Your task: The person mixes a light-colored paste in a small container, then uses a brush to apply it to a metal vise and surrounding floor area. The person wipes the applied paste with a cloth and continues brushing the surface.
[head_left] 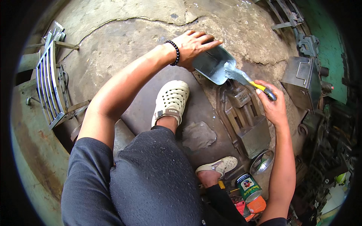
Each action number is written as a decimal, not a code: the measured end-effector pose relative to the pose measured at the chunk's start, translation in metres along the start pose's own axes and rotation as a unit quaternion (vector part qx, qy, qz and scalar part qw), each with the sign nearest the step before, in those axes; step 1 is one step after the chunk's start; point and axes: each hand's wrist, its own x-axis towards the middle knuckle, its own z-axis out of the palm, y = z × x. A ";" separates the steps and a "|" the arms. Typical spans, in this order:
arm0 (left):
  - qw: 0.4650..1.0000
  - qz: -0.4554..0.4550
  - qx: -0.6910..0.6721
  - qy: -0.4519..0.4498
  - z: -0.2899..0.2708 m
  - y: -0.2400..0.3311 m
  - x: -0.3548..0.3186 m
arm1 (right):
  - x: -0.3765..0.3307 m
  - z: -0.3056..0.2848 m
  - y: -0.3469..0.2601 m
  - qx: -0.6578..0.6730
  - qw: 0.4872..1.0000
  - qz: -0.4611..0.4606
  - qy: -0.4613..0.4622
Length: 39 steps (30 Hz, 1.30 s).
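My left hand (190, 49), with a black bead bracelet at the wrist, grips the left end of a grey open tray (208, 63) with rounded corners. Its fingers lie over the tray's edge, and the thumb is mostly hidden. Closed around the yellow and black handle of a paintbrush (253, 83) is my right hand (272, 103). The bristles, coated in grey-blue paint, touch the inside of the tray near its right end. Directly below the tray's right side, a heavy metal vise (247, 120) stands on the floor.
A barred metal frame (51, 81) leans at the left. On the right are a steel box with a handle (299, 75) and dark machine parts. A green paint can (249, 188) and a shiny round dish (262, 162) sit near my foot. Cracked concrete (132, 34) lies beyond.
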 end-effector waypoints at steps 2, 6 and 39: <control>1.000 -0.004 0.023 0.003 0.001 0.002 0.001 | -0.004 -0.005 -0.002 0.010 1.000 -0.001 0.027; 1.000 -0.005 0.022 0.001 0.001 0.004 0.000 | -0.003 0.014 -0.004 0.147 0.978 0.080 0.125; 1.000 -0.013 0.001 0.017 0.003 -0.001 0.004 | -0.043 -0.017 -0.031 -0.181 0.973 -0.131 -0.049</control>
